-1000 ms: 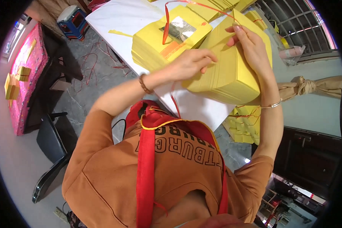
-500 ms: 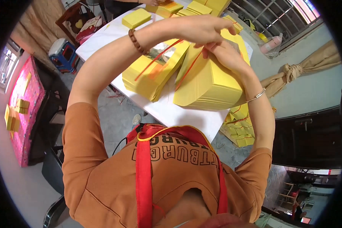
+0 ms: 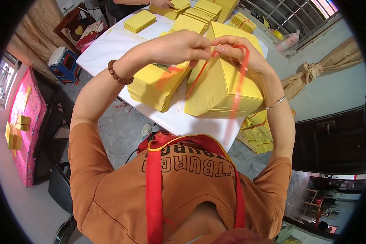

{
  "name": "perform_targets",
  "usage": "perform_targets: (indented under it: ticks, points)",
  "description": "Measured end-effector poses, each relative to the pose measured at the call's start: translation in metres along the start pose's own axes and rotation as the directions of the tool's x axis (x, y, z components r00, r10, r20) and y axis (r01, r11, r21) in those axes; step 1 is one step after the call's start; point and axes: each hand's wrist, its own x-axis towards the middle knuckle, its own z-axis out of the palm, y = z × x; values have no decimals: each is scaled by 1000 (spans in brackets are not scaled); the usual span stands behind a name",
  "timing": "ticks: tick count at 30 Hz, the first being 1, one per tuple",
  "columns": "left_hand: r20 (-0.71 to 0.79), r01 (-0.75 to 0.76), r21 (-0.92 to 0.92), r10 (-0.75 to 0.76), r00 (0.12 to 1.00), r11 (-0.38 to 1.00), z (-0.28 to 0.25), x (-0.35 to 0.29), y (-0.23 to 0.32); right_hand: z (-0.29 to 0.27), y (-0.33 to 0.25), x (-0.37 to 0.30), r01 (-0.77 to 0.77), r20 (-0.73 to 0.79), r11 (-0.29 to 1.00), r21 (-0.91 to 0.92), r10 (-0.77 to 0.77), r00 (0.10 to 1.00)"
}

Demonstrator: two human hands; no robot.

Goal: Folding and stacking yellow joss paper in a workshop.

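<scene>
My left hand (image 3: 187, 46), a beaded bracelet on its wrist, is closed in a pinch at the red ribbon (image 3: 199, 77). My right hand (image 3: 242, 53) is closed on the same ribbon, fingertips close to those of the left. One length of ribbon drapes over the right fingers and hangs down, blurred. Another runs down the side of a big bundle of yellow paper (image 3: 227, 87), which lies right under my hands. Left of it stands a second yellow paper stack (image 3: 152, 85), with a picture and an orange patch on top, partly covered by my left forearm.
Several smaller yellow stacks (image 3: 140, 21) stand on the white-covered table (image 3: 110, 49). At the far edge another person's hand (image 3: 162, 4) rests by a stack. Tied yellow bundles (image 3: 257, 132) lie low at the right. A barred window (image 3: 284, 16) and blue stool (image 3: 64, 63) are nearby.
My hands have uncrossed, the left drawing back leftward and nearer. The ribbon's free length has swung from over the left stack to the right, now hanging across the big bundle.
</scene>
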Motion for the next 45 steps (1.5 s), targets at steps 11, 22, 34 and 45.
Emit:
perform_targets:
  ticks: [11,22,34,45]
  points:
    - [19,111,-586,-123,992,803,17,45,-44,-7,-9,5,420,244,267,-867,-508,826]
    - [-136,-137,-87,124,983,987,12,63,-43,-12,-6,6,252,333,-220,-942,-696,636]
    - [-237,-96,-23,88,967,995,2,36,-29,-17,-12,-15,247,349,-254,-935,-531,772]
    - [-280,0,-57,-16,960,998,24,37,-71,-29,11,-27,332,131,471,-817,-408,903]
